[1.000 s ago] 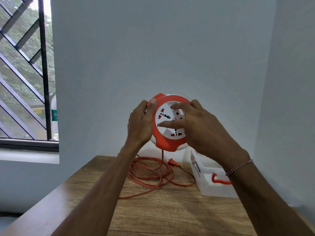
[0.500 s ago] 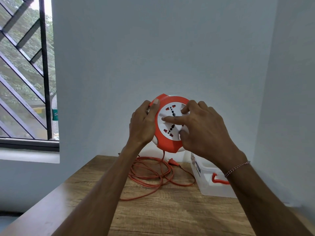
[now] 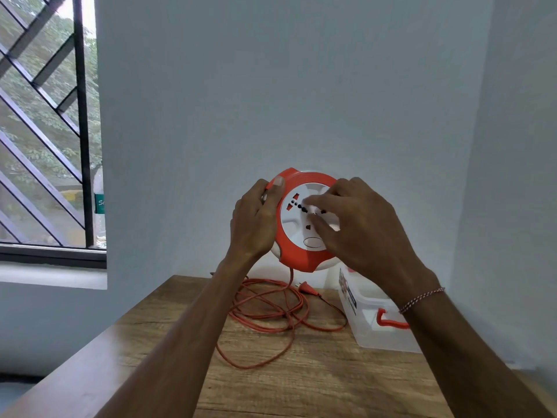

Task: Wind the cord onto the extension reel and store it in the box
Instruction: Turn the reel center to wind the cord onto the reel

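Observation:
I hold a round orange and white extension reel [image 3: 297, 236] upright in the air above the wooden table [image 3: 301, 384]. My left hand [image 3: 254, 223] grips its left rim, thumb on the orange edge. My right hand [image 3: 358, 227] lies over the white socket face, its fingers pressing on the inner disc. An orange cord [image 3: 271, 315] hangs from the reel's bottom and lies in loose loops on the table, its plug [image 3: 306, 287] at the far side. A clear plastic box [image 3: 370, 318] with an orange handle sits to the right, partly hidden by my right forearm.
The table stands in a corner, with walls close behind and on the right. A barred window [image 3: 45, 131] is at the left, with a bottle [image 3: 99, 212] on its sill. The table's left edge runs diagonally toward me.
The white socket face has turned under my right fingers, and my right hand has shifted round the face. The left hand keeps its hold on the rim. The cord loops have shifted slightly.

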Available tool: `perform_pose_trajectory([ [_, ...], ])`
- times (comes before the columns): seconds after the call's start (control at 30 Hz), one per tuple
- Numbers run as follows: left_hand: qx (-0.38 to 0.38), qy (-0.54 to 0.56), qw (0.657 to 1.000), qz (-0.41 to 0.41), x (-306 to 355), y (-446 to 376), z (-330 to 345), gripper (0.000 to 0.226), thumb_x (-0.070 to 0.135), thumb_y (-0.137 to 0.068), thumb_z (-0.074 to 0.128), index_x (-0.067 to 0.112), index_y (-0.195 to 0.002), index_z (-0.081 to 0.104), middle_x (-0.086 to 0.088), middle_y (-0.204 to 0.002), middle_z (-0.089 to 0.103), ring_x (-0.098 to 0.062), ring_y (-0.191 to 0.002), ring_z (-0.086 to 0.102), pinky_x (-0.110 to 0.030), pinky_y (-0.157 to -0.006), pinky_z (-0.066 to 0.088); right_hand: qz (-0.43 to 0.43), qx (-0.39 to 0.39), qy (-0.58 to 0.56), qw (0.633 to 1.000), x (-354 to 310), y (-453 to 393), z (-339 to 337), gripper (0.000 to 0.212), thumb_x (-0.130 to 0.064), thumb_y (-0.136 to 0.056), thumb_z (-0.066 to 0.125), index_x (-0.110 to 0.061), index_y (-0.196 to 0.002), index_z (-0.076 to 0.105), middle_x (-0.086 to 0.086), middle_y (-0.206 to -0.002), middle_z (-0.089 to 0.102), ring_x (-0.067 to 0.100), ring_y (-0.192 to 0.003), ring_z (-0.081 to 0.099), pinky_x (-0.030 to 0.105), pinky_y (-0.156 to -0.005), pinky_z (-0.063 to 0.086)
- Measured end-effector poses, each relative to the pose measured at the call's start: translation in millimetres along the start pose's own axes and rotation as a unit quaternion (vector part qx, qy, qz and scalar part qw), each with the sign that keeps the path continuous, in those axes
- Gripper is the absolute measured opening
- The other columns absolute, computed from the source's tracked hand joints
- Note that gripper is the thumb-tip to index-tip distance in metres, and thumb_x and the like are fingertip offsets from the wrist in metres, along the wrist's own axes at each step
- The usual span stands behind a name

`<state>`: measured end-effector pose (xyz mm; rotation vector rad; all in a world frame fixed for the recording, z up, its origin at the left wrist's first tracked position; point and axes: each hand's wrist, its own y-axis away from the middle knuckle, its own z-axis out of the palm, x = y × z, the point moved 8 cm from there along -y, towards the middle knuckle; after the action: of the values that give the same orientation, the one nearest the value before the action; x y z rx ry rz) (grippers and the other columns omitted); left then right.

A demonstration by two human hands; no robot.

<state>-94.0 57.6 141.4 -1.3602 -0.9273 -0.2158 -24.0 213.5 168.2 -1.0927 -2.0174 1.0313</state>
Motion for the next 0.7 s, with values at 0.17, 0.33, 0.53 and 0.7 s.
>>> perform_pose_trajectory([
  [0.17,0.003,0.001,1.000,0.000,-1.3,-0.8,-1.2,0.051,0.059,-0.098,0.039,0.016,-0.100,0.066,0.003,-0.083,0.074,-0.019,-0.073,0.074,-0.055,-0.076,0.064,-0.044,-0.099,0.019,0.994,-7.4,0.9,10.5,0.046,-0.019,-0.069,0.083,-0.033,-0.111,0.070,0.005,-0.134,0.053,0.025,-0.119,0.045,0.042,-0.083,0.052],
  [0.33,0.003,0.005,1.000,-0.001,-1.3,-1.4,-1.0,0.055,0.064,-0.095,0.038,0.016,-0.097,0.065,0.000,-0.085,0.075,-0.024,-0.077,0.074,-0.058,-0.077,0.062,-0.055,-0.128,0.063,0.988,-13.4,2.4,9.9,0.059,-0.025,-0.076,0.078,-0.044,-0.127,0.057,0.002,-0.149,0.037,0.026,-0.130,0.033,0.041,-0.095,0.045],
  [0.53,-0.002,0.009,1.000,0.004,-2.2,-1.3,1.3,0.053,0.066,-0.094,0.038,0.019,-0.095,0.065,0.000,-0.086,0.075,-0.024,-0.076,0.075,-0.057,-0.076,0.062,-0.032,-0.084,0.086,0.992,-6.9,5.0,8.9,0.058,-0.038,-0.074,0.076,-0.045,-0.128,0.055,0.006,-0.131,0.054,0.025,-0.114,0.049,0.036,-0.079,0.049],
  [0.7,-0.004,0.013,1.000,0.005,-5.0,-2.6,1.7,0.054,0.066,-0.095,0.040,0.017,-0.093,0.065,-0.003,-0.082,0.075,-0.024,-0.072,0.074,-0.059,-0.074,0.062,0.015,-0.020,0.056,0.998,2.2,6.9,4.1,0.055,-0.052,-0.077,0.065,-0.043,-0.130,0.055,0.005,-0.116,0.066,0.024,-0.101,0.062,0.034,-0.075,0.053],
])
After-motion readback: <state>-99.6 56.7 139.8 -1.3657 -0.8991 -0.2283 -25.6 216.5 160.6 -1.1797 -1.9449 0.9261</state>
